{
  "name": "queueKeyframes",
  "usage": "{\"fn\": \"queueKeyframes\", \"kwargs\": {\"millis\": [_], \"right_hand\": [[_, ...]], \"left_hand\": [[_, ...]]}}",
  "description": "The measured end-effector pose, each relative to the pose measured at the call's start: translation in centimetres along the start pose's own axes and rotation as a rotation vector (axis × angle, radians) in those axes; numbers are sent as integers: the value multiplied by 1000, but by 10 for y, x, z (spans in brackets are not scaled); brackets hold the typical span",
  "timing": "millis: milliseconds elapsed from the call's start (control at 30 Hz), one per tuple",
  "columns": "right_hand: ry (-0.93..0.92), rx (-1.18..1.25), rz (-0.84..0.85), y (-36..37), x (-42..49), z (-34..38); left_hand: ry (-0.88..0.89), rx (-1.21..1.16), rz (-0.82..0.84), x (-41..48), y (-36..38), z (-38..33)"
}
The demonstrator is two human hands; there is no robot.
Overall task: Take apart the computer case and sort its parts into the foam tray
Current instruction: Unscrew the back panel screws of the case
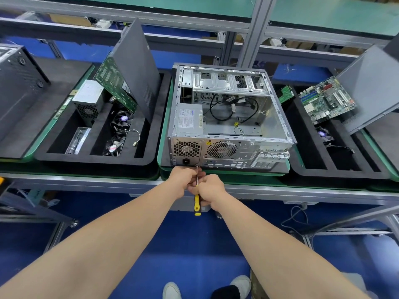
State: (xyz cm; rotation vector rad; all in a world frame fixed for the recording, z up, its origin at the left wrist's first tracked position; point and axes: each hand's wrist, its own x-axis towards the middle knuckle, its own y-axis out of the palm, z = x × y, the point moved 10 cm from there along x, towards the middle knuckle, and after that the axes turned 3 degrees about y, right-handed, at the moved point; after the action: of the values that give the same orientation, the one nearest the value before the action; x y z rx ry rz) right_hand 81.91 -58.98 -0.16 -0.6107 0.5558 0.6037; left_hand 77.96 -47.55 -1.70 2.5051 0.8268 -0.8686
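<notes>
The left hand [183, 178] pinches the shaft and the right hand [212, 188] grips the handle of the yellow-black screwdriver [197, 205], whose axis points straight ahead to the grey metal computer case [228, 126], just beyond the fingers [200, 174].

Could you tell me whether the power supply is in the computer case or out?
In: the power supply sits inside the open computer case, at its near left corner.

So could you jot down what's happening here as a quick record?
tool: screwdriver, yellow and black handle
right hand: grips the handle
left hand: holds the shaft near the tip
tip: at the rear panel of the computer case
case inside: power supply, cables
foam tray: fans, a motherboard, a side panel
</notes>
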Motion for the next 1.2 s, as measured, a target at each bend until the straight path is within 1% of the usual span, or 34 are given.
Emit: {"fn": "queueKeyframes", "kwargs": {"millis": [100, 167, 333, 400, 467, 600, 633, 700, 767, 867, 933, 1000, 1200], "right_hand": [[-21, -116, -63, -4, -1, 5], [-29, -139, -72, -5, -2, 6], [-64, -47, -18, -4, -3, 1], [-62, 56, 42, -2, -4, -3], [-23, 227, 124, 4, -6, -9], [196, 725, 330, 30, -19, -26], [231, 818, 371, 36, -22, -28], [246, 913, 426, 43, -25, -28], [233, 941, 436, 46, -25, -25], [205, 900, 376, 45, -21, -20], [177, 792, 298, 40, -16, -20], [117, 643, 205, 33, -12, -19], [-188, 115, -79, 3, -20, 5]], "left_hand": [[16, 25, -17, 3, 0, 2], [40, 41, -8, 3, 0, 1], [43, 43, 3, 4, 1, -1], [41, 40, -1, 3, 1, -1], [30, 28, 0, 3, 2, -1], [23, 41, 16, -1, 2, -2], [25, 47, 21, -3, 2, -3], [22, 54, 33, -6, 2, -3], [18, 51, 49, -7, 3, -3], [21, 43, 67, -6, 4, -4], [25, 27, 62, -5, 5, -3], [34, 20, 49, -5, 4, -3], [38, 32, 22, -4, 4, -4]]}}
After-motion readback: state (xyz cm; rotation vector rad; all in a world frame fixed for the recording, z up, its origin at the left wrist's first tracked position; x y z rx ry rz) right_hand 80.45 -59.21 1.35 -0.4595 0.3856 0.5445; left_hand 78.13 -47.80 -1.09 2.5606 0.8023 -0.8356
